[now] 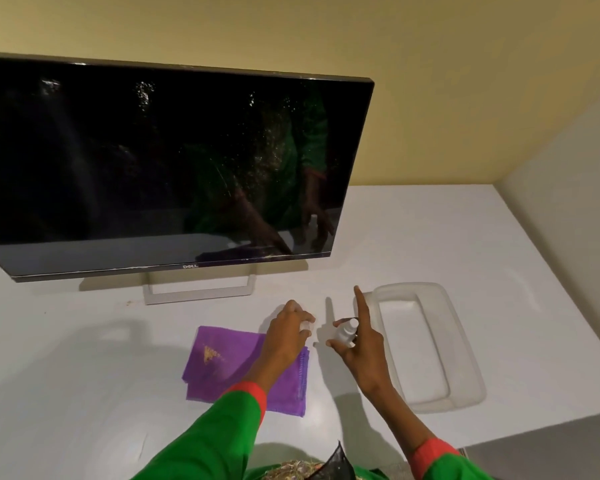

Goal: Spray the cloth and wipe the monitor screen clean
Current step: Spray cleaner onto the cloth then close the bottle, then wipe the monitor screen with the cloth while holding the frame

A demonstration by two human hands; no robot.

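Observation:
A black monitor (160, 161) stands on the white table (66, 393), its dark screen speckled with spots. A folded purple cloth (222, 358) lies flat in front of it. My right hand (357, 344) holds a small white spray bottle (345, 330) just right of the cloth, index finger raised straight up. My left hand (288, 330) hovers over the cloth's top right corner, fingers closed around a small clear cap (306, 326). The bottle's nozzle is bare.
A translucent rectangular plastic tray (465, 382) lies to the right of my right hand. The monitor's silver stand (198, 292) sits behind the cloth. A wall corner rises at the far right, and the table's front edge drops off at lower right.

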